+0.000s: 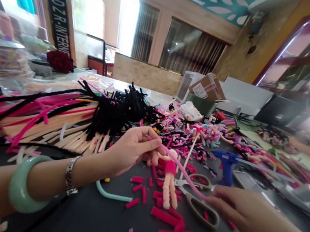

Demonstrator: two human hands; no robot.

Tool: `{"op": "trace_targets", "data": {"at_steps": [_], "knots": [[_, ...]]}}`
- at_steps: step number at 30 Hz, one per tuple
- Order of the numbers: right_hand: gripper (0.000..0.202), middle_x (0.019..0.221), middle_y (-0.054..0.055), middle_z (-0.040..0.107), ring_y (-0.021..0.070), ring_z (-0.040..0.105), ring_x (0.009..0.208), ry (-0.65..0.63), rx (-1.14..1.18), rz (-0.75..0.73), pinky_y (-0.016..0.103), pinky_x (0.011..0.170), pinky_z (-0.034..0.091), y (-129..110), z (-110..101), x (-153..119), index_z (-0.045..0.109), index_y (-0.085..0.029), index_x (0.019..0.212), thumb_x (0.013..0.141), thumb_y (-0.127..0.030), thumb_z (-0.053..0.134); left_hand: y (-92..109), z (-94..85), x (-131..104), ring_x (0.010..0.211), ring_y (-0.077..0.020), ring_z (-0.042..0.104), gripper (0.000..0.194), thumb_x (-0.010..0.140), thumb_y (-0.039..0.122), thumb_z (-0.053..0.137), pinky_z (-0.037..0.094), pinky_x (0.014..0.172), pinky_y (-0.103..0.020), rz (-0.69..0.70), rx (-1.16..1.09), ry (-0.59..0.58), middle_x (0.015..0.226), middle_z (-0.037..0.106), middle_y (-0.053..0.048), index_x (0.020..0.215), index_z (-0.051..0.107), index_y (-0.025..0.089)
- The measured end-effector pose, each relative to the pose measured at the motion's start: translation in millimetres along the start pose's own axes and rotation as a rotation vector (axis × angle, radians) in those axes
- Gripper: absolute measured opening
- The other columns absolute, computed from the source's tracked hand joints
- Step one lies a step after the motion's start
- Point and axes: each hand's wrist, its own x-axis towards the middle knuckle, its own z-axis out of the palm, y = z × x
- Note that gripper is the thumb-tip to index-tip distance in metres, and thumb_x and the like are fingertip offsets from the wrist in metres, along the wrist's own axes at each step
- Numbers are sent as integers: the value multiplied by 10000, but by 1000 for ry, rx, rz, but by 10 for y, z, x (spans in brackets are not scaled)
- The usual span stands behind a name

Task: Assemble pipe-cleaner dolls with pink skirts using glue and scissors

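A pink pipe cleaner point(183, 169) stretches between my two hands above the dark table. My left hand point(134, 149) pinches one end between thumb and fingers. At the other end, my right hand point(235, 206) is closed on it, somewhat blurred. Below the pipe cleaner lies a small doll point(171, 187) of cream and hot-pink pipe cleaner, with two long legs. Scissors point(201, 209) with grey-brown handles lie open beside it, nearer my right hand. Short hot-pink pieces point(169, 216) are scattered around the doll.
Bundles of black pipe cleaners point(113, 112) and cream pipe cleaners point(75, 142) lie to the left. A blue glue gun point(226, 166) stands at the right, by a phone point(247, 181). Behind are heaps of colourful pieces point(199, 134) and a cardboard box point(208, 87). A mint strip point(112, 195) lies in front.
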Motion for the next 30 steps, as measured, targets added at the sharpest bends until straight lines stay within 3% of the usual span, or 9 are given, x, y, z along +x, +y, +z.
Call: {"op": "trace_targets", "data": {"at_steps": [6,12,17,23,30], "knots": [[476,712,42,690,209,621,638,-77,-20,-95,315,601,413,-136,10,-27,625,-269,713,942,-409,232,-47,2,-1,474,-92,603,159,817,191,641,464,474,-193,-13,17,49,665,688,-20,796,494,136],[496,799,24,719,187,644,670,126,133,-99,268,584,437,-213,-39,-18,629,-290,755,937,-547,246,-114,-69,38,513,-91,616,107,830,138,576,479,510,-195,-30,127,120,667,682,-13,791,476,136],[457,723,9,703,193,641,653,89,104,-47,274,574,406,-262,-11,6,639,-293,744,907,-607,350,-107,-60,19,481,-103,618,193,818,178,625,473,493,-187,-69,312,-11,562,651,-5,746,448,145],[375,813,27,720,229,665,734,74,50,23,293,598,416,-321,36,65,645,-281,835,889,-574,418,-155,-79,-22,504,-123,643,167,846,207,586,484,476,-211,-138,340,-220,747,684,-32,967,481,159],[368,773,-3,685,179,630,688,75,116,-84,277,626,390,-477,82,84,603,-262,822,970,-459,330,-156,-71,-106,567,-126,641,248,868,250,583,441,479,-177,-139,444,-338,721,648,-6,1082,472,191]]}}
